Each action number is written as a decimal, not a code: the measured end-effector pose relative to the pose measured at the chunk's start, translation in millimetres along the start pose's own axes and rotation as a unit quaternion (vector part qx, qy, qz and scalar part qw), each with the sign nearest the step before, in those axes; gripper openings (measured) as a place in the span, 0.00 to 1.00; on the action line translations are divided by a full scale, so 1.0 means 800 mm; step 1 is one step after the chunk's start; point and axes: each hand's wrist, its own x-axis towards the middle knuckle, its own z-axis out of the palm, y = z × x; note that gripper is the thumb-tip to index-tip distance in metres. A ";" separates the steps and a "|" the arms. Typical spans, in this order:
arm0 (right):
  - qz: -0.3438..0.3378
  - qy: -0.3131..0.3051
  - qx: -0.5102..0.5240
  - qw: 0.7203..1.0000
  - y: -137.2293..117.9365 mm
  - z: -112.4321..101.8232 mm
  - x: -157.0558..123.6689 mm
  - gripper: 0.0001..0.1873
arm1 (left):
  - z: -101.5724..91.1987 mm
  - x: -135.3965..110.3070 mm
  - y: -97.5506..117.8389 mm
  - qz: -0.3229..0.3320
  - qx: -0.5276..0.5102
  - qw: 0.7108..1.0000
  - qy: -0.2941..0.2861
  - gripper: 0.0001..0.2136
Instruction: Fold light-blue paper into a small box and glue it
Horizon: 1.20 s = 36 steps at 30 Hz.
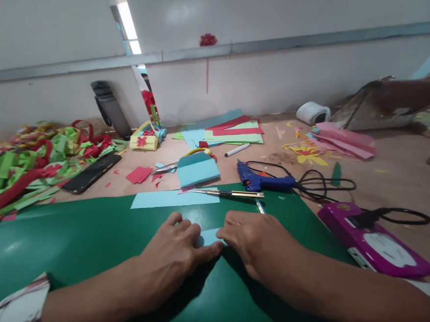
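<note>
Both my hands rest on a small light blue paper piece [208, 236] lying on the green cutting mat [84, 240]. My left hand [174, 251] presses it from the left with fingers curled and pressed down. My right hand [259, 242] covers its right side, fingers together on the paper. Most of the paper is hidden under the hands. A longer light blue paper strip [171, 198] lies just beyond them on the mat's far edge, and a utility knife [231, 193] lies beside it.
A blue glue gun [261, 180] with a black cord, scissors [166, 167], a folded blue paper [197, 169], a phone [91, 173], a purple device [375, 241], a pile of green and red strips [26, 167] and coloured sheets [232, 130] surround the mat.
</note>
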 end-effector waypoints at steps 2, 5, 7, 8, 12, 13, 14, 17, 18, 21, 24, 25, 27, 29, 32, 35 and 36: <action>0.004 -0.036 0.034 0.999 0.002 0.011 0.006 0.08 | 0.003 0.003 0.002 -0.016 -0.025 1.000 -0.003 0.15; 0.009 -0.066 0.061 0.996 0.005 0.024 0.012 0.07 | 0.008 -0.003 -0.003 -0.048 -0.096 0.994 0.005 0.16; 0.026 -0.072 0.078 0.994 0.005 0.028 0.013 0.07 | 0.008 -0.014 -0.010 -0.093 -0.171 0.981 0.011 0.15; 0.036 -0.071 0.086 0.993 0.004 0.028 0.012 0.08 | 0.007 -0.020 -0.013 -0.127 -0.217 0.968 0.018 0.11; 0.057 -0.047 0.100 0.992 -0.002 0.026 0.011 0.08 | 0.002 -0.041 -0.024 -0.223 -0.314 0.922 0.023 0.06; 0.060 -0.042 0.102 0.992 -0.003 0.026 0.011 0.08 | 0.003 -0.045 -0.026 -0.229 -0.329 0.916 0.027 0.06; 0.061 -0.040 0.105 0.992 -0.003 0.026 0.010 0.08 | 0.004 -0.048 -0.027 -0.233 -0.340 0.910 0.032 0.07; 0.058 -0.031 0.103 0.992 -0.003 0.030 0.010 0.08 | 0.008 -0.054 -0.029 -0.243 -0.354 0.902 0.045 0.10; 0.054 -0.028 0.099 0.993 -0.002 0.032 0.009 0.08 | 0.009 -0.055 -0.029 -0.248 -0.355 0.900 0.047 0.11; 0.042 -0.008 0.089 0.995 0.001 0.038 0.008 0.07 | 0.009 -0.059 -0.031 -0.261 -0.364 0.893 0.045 0.14; 0.030 0.015 0.087 0.996 0.003 0.042 0.007 0.08 | 0.008 -0.062 -0.034 -0.277 -0.375 0.884 0.041 0.14; 0.026 0.022 0.089 0.995 0.003 0.043 0.007 0.08 | 0.008 -0.062 -0.035 -0.281 -0.378 0.881 0.044 0.13; 0.019 0.034 0.094 0.995 0.004 0.044 0.006 0.09 | 0.008 -0.063 -0.034 -0.287 -0.379 0.878 0.050 0.12; 0.011 0.040 0.098 0.994 0.004 0.044 0.006 0.09 | 0.010 -0.063 -0.033 -0.289 -0.371 0.881 0.056 0.11; 0.001 0.040 0.095 0.995 0.006 0.045 0.007 0.09 | 0.012 -0.063 -0.031 -0.290 -0.344 0.891 0.063 0.10; -0.006 0.042 0.097 0.994 0.007 0.046 0.007 0.10 | 0.014 -0.065 -0.030 -0.291 -0.316 0.901 0.065 0.10; -0.007 0.044 0.098 0.994 0.007 0.046 0.006 0.10 | 0.014 -0.065 -0.030 -0.292 -0.309 0.903 0.065 0.10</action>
